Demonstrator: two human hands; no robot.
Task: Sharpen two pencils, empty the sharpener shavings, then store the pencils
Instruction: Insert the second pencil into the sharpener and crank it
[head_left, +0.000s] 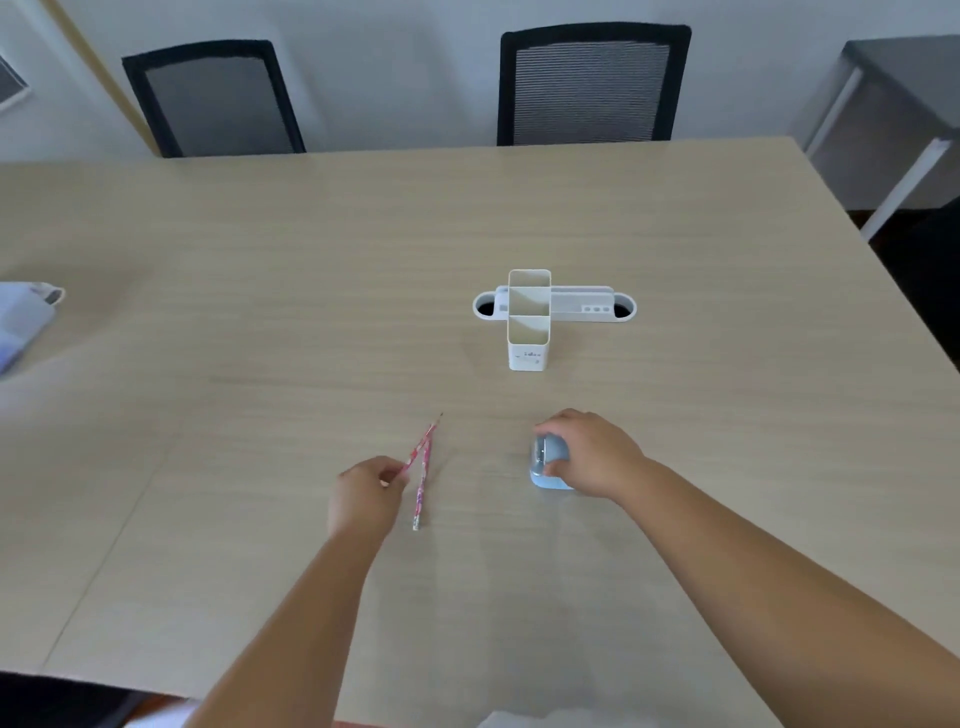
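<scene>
Left hand (363, 493) fingers pinch patterned pencil (415, 454); right hand (592, 452) grips rounded blue sharpener (545, 465)

A big light wooden table (260, 312) is seen. A white cable box (592, 306) is set into its top. Two black chairs (213, 98) (592, 85) are pushed in at the far side. A grey side table (904, 104) is seen at the right. Something white and blurry (23, 322) is seen at the left edge.
</scene>
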